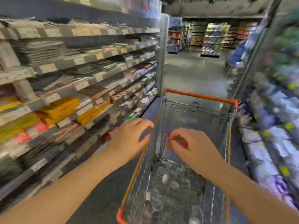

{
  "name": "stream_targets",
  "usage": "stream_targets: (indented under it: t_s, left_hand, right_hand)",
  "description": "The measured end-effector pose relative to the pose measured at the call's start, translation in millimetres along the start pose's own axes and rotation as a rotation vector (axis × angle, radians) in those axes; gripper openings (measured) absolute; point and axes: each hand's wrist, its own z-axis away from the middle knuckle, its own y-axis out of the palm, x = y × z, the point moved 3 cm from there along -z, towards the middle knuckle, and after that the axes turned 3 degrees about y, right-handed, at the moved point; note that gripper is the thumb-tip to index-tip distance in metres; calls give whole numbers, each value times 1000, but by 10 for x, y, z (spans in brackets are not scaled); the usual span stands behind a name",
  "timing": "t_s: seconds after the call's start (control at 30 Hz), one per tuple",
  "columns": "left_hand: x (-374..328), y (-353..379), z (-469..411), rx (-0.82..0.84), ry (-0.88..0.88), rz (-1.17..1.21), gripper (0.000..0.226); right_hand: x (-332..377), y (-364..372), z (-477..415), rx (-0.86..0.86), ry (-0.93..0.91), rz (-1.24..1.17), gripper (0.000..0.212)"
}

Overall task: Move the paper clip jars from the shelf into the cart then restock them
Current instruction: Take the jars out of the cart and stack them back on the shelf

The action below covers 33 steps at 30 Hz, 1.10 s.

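Whole frame is badly motion-blurred, so labels and small goods cannot be read.

Left of the left grip: shelf unit (77, 88), several tiers with pale price strips, stacked with flat stationery. Yellow-orange packs (63, 109) sit up and to the left of that grip. A small dark red item (106, 137) lies on a low tier just left of its wrist; its kind cannot be made out. Whether any jars stand on these tiers cannot be told.

Left grip (129, 139): over the cart's left rim, palm down, fingers loosely curved, thumb apart, nothing between them, so it is slack and empty. Its forearm is cut off at the bottom-left edge.

Between and below the grips: wire cart (228, 126) with orange trim, its front bar (200, 96) well ahead of both grips. On the basket floor, below the right grip and nearer the camera, are clear roundish shapes read as paper clip jars (174, 185). Their outlines are smeared, the count is uncertain, and lids cannot be told from bodies. The cart's near end runs off the bottom edge.

Right grip (194, 147): within the cart's outline, above the basket, fingers curled down towards a red patch (182, 141) at the fingertips. It is unclear whether the patch is a held thing or part of the cart, so I cannot tell if this grip is clamped on anything.

Right of the right grip: second shelving run (275, 126) with blue, white and purple packs, all smeared. Ahead of both grips the grey aisle floor (194, 70) leads to far shelves.
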Motion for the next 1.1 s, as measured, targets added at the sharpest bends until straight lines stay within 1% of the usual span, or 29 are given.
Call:
stream_targets:
  t_s: [0.03,0.13,0.27,0.4,0.5,0.6,0.67,0.73,0.83,0.9,0.97,1.0,1.1]
  left_hand:
    - [-101,225,-76,27,6,33,19]
    - [-312,816,-243,106,-56,132,22]
    - [-359,1532,-309,211,-125,226,21]
    - [-99,2326,-267,344,-192,230,23]
    - [227,2957,-171,483,-212,187,27]
    - [613,3530,5,599,-247,159,32]
    - [856,3855,187,671,-338,164,39]
    - [1037,4091,398,746,-440,123,47]
    - [1314,4501,767,858,-571,35,59]
    - [1396,4718,1008,938,-721,-4,74]
    - [1400,4888,1207,941,-884,-4,83]
    - [1389,4964,1289,928,-922,-9,83]
    - [1384,5178,1460,901,-956,-21,80]
  right_hand:
    - [-202,-57,95,18,24,26,14]
    - [-741,-116,306,39,118,18,12]
    - [-1379,164,475,84,306,-75,13]
    - [-1899,766,617,176,513,-147,22]
    - [-2180,1293,678,280,625,-139,30]
    - [-2396,1796,643,337,769,-180,37]
    - [-2527,2174,603,385,835,-177,39]
    - [-2631,2532,602,456,851,-138,41]
    - [-2852,3228,670,624,897,-115,49]
    - [-2962,3609,787,713,927,-96,54]
    - [-3015,3913,934,770,940,-90,58]
    - [-3022,4038,1005,792,938,-94,61]
    - [-3037,4358,1199,803,932,-112,74]
